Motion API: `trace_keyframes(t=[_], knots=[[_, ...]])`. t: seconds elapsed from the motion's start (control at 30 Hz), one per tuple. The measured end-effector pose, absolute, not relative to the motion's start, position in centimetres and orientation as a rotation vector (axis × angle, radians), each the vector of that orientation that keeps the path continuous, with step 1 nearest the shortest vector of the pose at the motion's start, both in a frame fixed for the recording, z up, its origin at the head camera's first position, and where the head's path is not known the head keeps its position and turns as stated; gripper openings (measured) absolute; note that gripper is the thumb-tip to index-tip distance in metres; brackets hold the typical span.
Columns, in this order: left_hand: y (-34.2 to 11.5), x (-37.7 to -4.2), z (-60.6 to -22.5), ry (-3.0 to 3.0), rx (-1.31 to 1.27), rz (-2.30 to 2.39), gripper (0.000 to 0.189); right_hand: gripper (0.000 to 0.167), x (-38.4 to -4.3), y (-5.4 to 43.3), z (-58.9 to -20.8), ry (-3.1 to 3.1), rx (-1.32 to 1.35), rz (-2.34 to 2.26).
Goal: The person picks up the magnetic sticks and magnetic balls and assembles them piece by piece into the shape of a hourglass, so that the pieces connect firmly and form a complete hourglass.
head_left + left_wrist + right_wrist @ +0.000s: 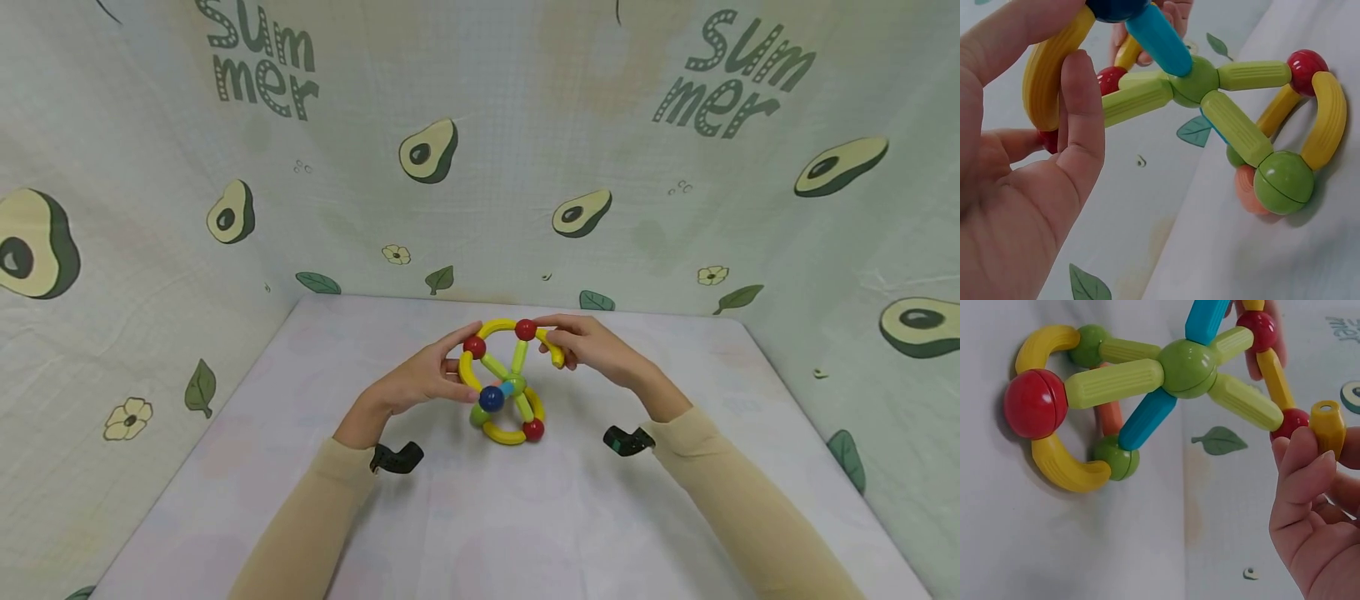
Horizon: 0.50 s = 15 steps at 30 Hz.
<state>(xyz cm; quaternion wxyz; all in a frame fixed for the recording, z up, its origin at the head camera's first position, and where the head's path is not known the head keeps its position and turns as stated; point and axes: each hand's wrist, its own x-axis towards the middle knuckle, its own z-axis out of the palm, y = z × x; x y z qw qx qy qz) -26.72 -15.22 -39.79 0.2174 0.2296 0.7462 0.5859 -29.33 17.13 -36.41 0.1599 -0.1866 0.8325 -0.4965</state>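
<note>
A ball-and-rod toy structure has a green center ball (514, 384) with light green and blue rods spreading from it. My left hand (423, 375) holds its left side, fingers around a yellow curved rod (1041, 81) between a red ball (474, 347) and the dark blue ball (491, 398). The thumb lies by the blue ball. At the upper right, my right hand (600, 346) pinches another yellow curved rod (1327, 425) beside a second red ball (526, 330). That rod's far end is free. Below, a ring of yellow curved rods (1066, 472) stands on the table.
The table (525, 517) has a pale cloth. Behind it and at both sides hangs a curtain (495, 242) printed with avocados and leaves. An orange rod (1110, 415) sits low in the structure. Black wrist devices (397, 457) are strapped at both sleeves.
</note>
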Motion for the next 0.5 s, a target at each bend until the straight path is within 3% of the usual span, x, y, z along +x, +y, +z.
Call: trace_keyframes(t=[0.5], knots=[[-14.3,-25.7,-39.8,2.041,0.651,1.659,0.109,0.046,-27.0,17.4,-36.8,2.336,-0.427,-1.544]])
